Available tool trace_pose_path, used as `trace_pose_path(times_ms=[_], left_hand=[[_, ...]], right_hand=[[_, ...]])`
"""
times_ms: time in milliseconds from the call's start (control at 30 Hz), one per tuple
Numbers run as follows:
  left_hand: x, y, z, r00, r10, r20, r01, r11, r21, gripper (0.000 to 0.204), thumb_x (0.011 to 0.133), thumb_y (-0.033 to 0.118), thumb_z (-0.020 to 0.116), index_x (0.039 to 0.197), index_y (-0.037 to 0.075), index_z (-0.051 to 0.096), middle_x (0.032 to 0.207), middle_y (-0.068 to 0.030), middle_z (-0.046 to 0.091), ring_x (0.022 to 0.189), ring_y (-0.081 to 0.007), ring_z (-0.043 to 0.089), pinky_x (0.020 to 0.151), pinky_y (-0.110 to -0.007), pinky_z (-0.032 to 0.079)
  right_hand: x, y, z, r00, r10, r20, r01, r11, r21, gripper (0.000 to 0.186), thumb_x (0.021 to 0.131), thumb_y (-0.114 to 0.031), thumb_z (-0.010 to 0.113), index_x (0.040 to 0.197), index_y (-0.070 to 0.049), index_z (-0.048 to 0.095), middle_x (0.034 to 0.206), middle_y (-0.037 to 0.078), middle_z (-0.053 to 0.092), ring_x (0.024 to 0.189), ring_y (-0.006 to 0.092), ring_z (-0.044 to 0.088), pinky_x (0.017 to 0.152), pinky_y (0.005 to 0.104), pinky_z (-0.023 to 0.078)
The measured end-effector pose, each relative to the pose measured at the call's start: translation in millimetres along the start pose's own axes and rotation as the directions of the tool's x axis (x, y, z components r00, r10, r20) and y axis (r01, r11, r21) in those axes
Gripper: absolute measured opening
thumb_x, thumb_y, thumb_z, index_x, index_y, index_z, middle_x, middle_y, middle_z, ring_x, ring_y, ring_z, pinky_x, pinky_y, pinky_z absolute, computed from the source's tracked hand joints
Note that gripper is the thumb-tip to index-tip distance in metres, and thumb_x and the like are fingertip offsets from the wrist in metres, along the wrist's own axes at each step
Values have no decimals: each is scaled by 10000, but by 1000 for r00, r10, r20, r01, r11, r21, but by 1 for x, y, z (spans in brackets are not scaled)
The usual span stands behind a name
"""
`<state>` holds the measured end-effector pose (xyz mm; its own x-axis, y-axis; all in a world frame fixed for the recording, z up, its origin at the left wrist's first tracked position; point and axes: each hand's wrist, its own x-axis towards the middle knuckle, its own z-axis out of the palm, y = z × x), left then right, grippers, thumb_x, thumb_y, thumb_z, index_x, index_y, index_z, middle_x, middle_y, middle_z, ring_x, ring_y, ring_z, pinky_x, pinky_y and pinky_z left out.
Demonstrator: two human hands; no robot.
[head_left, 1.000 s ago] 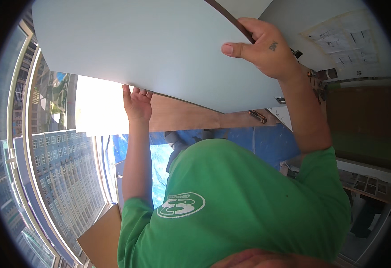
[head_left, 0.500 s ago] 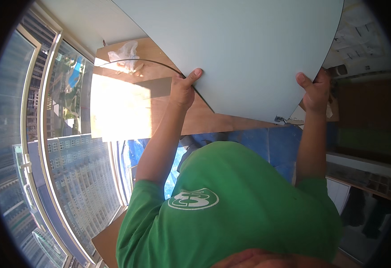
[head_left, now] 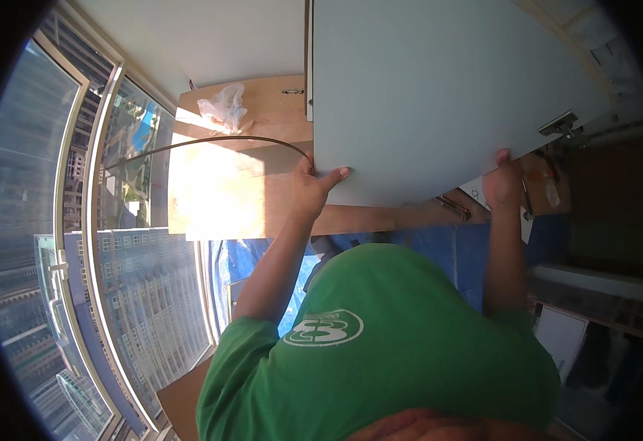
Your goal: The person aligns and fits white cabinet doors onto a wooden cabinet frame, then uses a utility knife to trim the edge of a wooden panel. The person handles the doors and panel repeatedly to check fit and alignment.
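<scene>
A large pale grey cabinet door point(head_left: 439, 95) is tilted over the bench, with a metal hinge point(head_left: 560, 125) near its right corner. My left hand point(head_left: 314, 192) grips its lower left edge, thumb lying on the pale face and fingers hidden behind. My right hand point(head_left: 503, 184) is closed on the lower edge at the right, fingers mostly hidden. A thin dark strip point(head_left: 222, 138) arcs leftward from beside my left hand; whether it is fixed to the door cannot be seen.
Below lies a wooden board point(head_left: 284, 198), brightly sunlit at left, with a crumpled clear plastic bag point(head_left: 224, 103) on it. Small metal hardware point(head_left: 455, 209) and tools point(head_left: 545, 173) lie to the right. Tall windows point(head_left: 145, 294) line the left; blue sheeting point(head_left: 431, 246) covers the floor.
The door has turned and shifted to the right, its hinge rising to the right. My left hand has come lower; my right hand has moved lower and slightly left. Both still hold the door.
</scene>
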<state>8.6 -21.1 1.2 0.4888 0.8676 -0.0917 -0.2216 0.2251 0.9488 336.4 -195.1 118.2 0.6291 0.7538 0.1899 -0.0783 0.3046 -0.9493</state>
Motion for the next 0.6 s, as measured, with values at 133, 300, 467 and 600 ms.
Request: trace_pose_path(times_ms=[133,300,467,600], left_hand=[[-8,-10,0,999,42,-30,-42,999,-6,537,826,128,895,1264,-33,628,1097,-120,741,997,-204,706,913,-345,571],[-16,-29,-6,998,15,-56,-16,1000,-10,494,817,155,905,1194,-28,645,1056,-111,745,963,-190,707,879,-337,574],[-14,-37,-13,994,-8,-107,26,985,172,488,775,225,941,1097,-23,672,971,-103,742,879,-159,701,802,-317,567],[-17,-26,-10,996,-9,-91,20,994,111,534,769,262,945,1138,-24,688,938,-91,731,834,-159,684,772,-310,554]], right_hand=[[3,17,-9,999,35,40,-37,998,51,1012,830,-488,885,1581,-35,380,1556,63,475,1463,256,409,1240,458,282],[1,29,-10,992,107,68,-109,994,17,1084,812,-494,896,1616,-49,321,1598,73,429,1505,273,360,1257,467,253],[8,28,-24,979,169,116,-164,985,-52,1105,791,-490,911,1621,-64,319,1605,76,425,1513,283,354,1268,483,243],[16,30,-34,969,220,114,-227,973,47,1088,780,-483,918,1606,-60,350,1608,75,423,1516,287,353,1275,491,245]])
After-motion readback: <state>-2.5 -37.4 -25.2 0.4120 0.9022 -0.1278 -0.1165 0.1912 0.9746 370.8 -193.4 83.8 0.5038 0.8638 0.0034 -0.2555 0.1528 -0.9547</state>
